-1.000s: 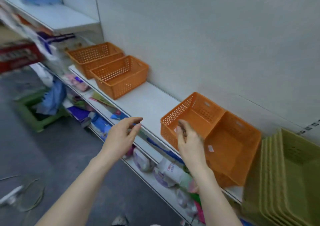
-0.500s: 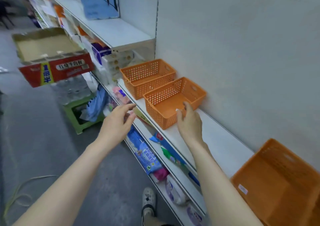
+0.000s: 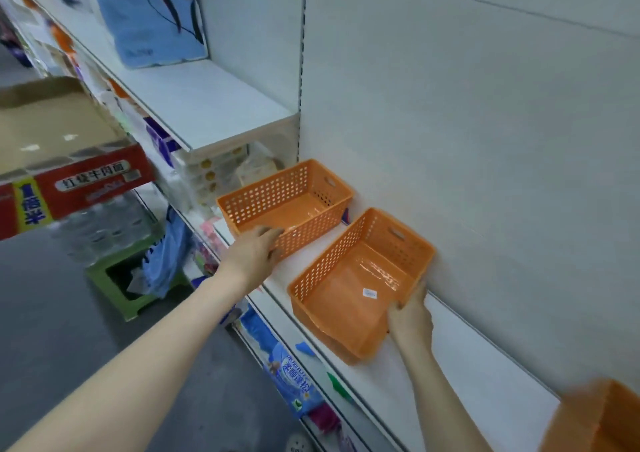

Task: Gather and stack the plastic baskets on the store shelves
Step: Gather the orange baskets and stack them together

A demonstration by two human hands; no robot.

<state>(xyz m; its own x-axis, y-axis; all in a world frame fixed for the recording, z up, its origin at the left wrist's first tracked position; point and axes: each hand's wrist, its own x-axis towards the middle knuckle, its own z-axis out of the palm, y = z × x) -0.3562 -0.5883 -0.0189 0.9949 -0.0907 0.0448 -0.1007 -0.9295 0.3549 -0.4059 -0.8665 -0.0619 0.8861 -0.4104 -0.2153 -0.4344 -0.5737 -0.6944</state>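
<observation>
Since the earlier frame both hands have advanced from open air onto the two orange baskets at frame centre. The right hand (image 3: 410, 313), lower right of centre, is closed over the near corner rim of the nearer basket (image 3: 360, 283), fingers curled inside the wall. The left hand (image 3: 254, 252), at centre, is cupped partly open against the front wall and rim of the farther basket (image 3: 287, 204); whether it has a firm grip cannot be told.

Both baskets sit upright and empty on the white shelf (image 3: 460, 358), close together but not touching, the nearer one angled toward the back panel. A third orange basket (image 3: 602, 420) shows blurred at lower right.

Judgement: thin perforated plastic, light, somewhat flexible, smooth. Best taken at the rim or the end handle slots; tapered walls should let one nest inside another.

The shelf surface is flat, smooth and bare around the baskets. Packaged goods fill the lower tier; a red carton (image 3: 74, 181) sits at left above a green stool (image 3: 131, 294) on the grey aisle floor.
</observation>
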